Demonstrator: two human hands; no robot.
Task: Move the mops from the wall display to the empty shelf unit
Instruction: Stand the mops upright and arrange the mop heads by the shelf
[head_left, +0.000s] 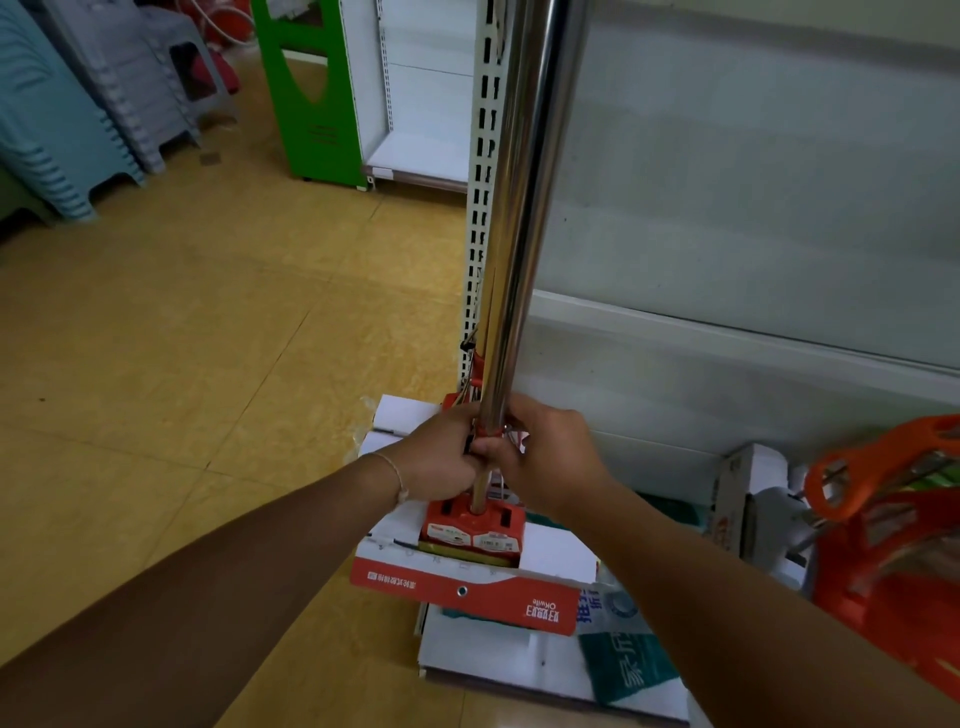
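Floor (182, 338) free left; basket (878, 587), perhaps, right.

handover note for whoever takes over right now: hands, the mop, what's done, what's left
Left hand and right hand both grip the steel mop pole low, by its red collar.
Mop head rests on a red-and-white box on the floor, beside the slotted upright.
Done: mop in hand.
Left: carry it to the green-sided shelf unit, visible shelves bare.

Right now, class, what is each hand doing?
Left hand: grips the mop low on its pole.
Right hand: grips the same pole, beside the left.
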